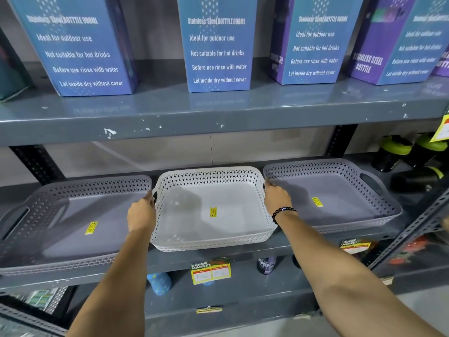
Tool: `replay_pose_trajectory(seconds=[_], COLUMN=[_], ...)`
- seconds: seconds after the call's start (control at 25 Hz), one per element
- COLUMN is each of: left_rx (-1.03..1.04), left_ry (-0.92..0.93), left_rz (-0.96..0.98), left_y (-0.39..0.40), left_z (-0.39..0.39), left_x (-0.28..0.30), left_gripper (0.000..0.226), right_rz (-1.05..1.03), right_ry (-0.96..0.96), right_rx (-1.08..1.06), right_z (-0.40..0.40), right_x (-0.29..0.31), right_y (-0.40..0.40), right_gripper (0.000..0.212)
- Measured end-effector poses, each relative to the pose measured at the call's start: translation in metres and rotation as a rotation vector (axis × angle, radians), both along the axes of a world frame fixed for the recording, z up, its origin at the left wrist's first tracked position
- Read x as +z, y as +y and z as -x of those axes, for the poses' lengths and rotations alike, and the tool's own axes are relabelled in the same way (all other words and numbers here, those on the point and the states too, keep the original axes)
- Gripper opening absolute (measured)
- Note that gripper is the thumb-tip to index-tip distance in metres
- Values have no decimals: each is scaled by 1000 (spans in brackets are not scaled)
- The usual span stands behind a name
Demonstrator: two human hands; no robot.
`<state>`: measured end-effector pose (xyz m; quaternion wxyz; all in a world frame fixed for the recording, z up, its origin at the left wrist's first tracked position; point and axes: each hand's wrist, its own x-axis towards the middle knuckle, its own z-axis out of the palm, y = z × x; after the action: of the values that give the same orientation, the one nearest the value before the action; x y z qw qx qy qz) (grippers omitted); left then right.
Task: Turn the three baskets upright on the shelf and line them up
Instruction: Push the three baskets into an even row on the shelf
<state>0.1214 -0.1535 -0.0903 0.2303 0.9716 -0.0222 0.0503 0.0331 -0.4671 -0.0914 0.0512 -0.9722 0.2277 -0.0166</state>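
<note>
While all three stand upright in a row on the shelf [218,260]:
White basket [213,229]: middle, held between both hands.
Left hand [141,212]: closed on its left handle.
Right hand [277,199]: clasping its right rim.
Grey baskets [73,229] [340,203]: either side, just beside it.

blue bottle boxes [217,45] stand on the upper shelf; black-and-green bottles [398,154] sit right; a supermarket price tag [210,271] hangs below.
</note>
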Motion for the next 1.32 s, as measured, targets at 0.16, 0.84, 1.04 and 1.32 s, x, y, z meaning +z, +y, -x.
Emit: replay_pose_trajectory(seconds=[0.16,0.84,1.04,1.32], left_rx=[-65,22,1,17], left_ry=[-23,-53,-3,52], left_rz=[-162,-13,153,146], left_y=[-1,-9,-10,-8], left_z=[-2,-13,-14,-13], left_x=[-2,3,1,1], left_gripper=[39,25,40,38], right_rz=[4,-31,-28,17], right_ry=[-10,-13,-34,-23], right_rx=[-4,-16,-6,32], right_z=[2,-1,-1,-1], right_x=[-5,-4,-4,-4], right_y=[4,-1,-3,-5], right_gripper=[58,57,55,56])
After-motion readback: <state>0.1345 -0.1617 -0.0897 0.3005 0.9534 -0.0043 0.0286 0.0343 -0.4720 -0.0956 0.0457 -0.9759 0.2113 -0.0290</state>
